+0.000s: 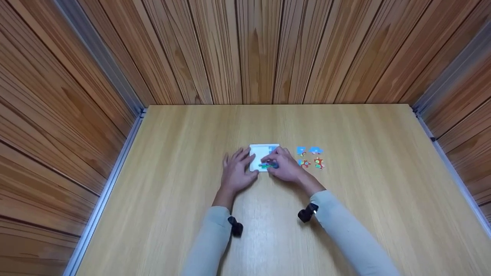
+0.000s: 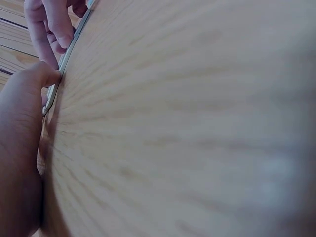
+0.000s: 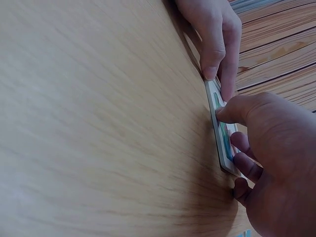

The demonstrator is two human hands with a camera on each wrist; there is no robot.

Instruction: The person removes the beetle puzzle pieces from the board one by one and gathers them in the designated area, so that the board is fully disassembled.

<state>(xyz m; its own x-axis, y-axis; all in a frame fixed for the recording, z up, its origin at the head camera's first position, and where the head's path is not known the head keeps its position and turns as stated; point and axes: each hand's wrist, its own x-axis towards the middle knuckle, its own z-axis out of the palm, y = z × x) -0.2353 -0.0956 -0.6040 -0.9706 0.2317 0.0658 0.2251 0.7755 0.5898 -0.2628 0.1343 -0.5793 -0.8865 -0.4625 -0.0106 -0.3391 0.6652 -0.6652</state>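
Observation:
A small white puzzle tray (image 1: 257, 154) lies flat on the table in the head view, with a blue patch of puzzle (image 1: 272, 148) at its upper right. My left hand (image 1: 236, 172) rests at the tray's left side, fingers spread and thumb at the lower left corner. Over the tray's right half is my right hand (image 1: 284, 165), its bent fingers and thumb pinching a blue-green puzzle piece (image 1: 264, 166) low in the tray. From the right wrist, the thumb (image 3: 232, 109) touches the green part close to the near rim. The right hand hides much of the tray's right side.
Right of the tray lie several loose pieces: a blue one (image 1: 301, 150), a blue cloud-like one (image 1: 316, 150), and red ones, including a red piece (image 1: 319, 163). Wood-plank walls (image 1: 257, 53) and metal rails (image 1: 107, 191) bound the wooden table (image 1: 364, 153).

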